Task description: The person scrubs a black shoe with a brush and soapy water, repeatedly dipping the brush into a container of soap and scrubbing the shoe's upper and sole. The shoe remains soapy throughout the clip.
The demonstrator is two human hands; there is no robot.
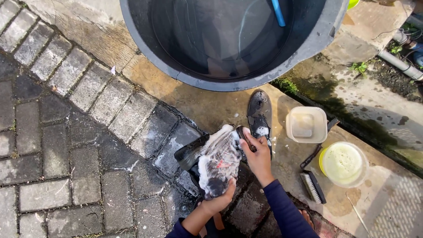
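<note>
The tub [145, 48] is dark grey with a near-black interior, and a bright blue handle [278, 12] crosses its rim. The shoe [219, 161] is black under white lather with a small red mark, the second shoe [259, 115] is glossy black with white foam spots, and the sleeve [286, 211] is navy. The square container [306, 124] is cream, the round bowl [343, 164] is yellow with pale greenish liquid, the brush [313, 185] is black with white bristles, and the paving [66, 132] shows grey bricks in a staggered pattern.

Bright daylight, sharp focus. Dark shadow covers the grey brick paving [66, 145] left of the fingers; sunlit wet concrete [379, 110] to their right glares faintly. Edges bend slightly.
</note>
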